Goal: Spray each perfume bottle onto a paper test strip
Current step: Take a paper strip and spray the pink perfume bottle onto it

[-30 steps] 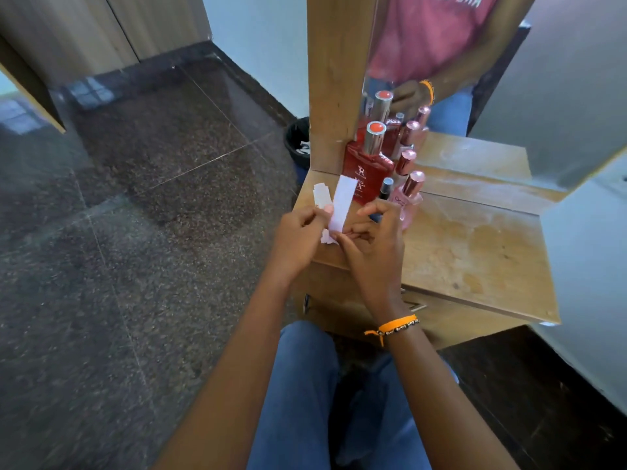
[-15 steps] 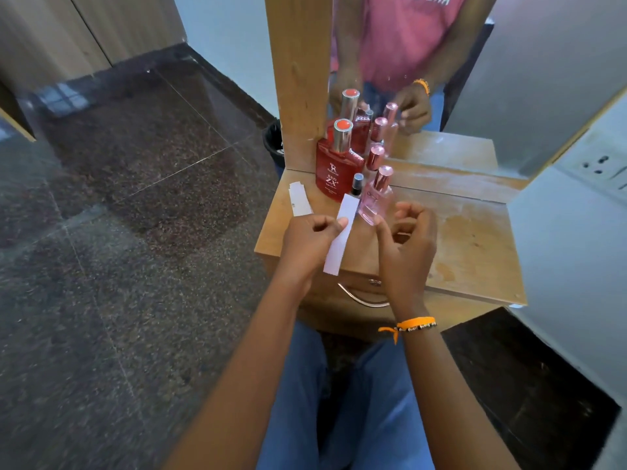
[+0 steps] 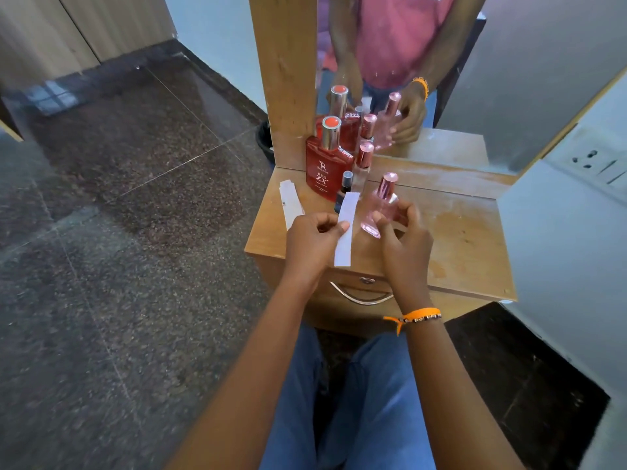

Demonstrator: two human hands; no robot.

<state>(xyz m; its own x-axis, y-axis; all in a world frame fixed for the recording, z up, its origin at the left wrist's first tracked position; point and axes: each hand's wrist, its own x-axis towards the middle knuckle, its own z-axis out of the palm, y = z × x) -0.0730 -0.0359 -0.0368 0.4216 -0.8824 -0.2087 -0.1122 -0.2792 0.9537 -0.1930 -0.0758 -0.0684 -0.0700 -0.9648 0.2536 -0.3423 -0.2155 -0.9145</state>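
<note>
My left hand (image 3: 310,240) pinches a white paper test strip (image 3: 346,228) and holds it upright over the front of the wooden table (image 3: 458,239). Just to its right, my right hand (image 3: 402,237) grips a pink perfume bottle (image 3: 378,208) with a rose-gold cap, lifted and tilted slightly. At the back left of the table stand a large red perfume bottle (image 3: 324,164), a small dark bottle (image 3: 344,191) and a clear bottle with a rose-gold cap (image 3: 364,159).
More white paper strips (image 3: 290,203) lie at the table's left edge. A mirror (image 3: 441,79) rises behind the bottles and reflects them. A drawer handle (image 3: 361,295) sits below the table front. A wall socket (image 3: 597,161) is on the right, dark stone floor to the left.
My right hand has let go of the strip, taken the pink bottle from the group and lifted it toward the strip. My left hand keeps the strip.
</note>
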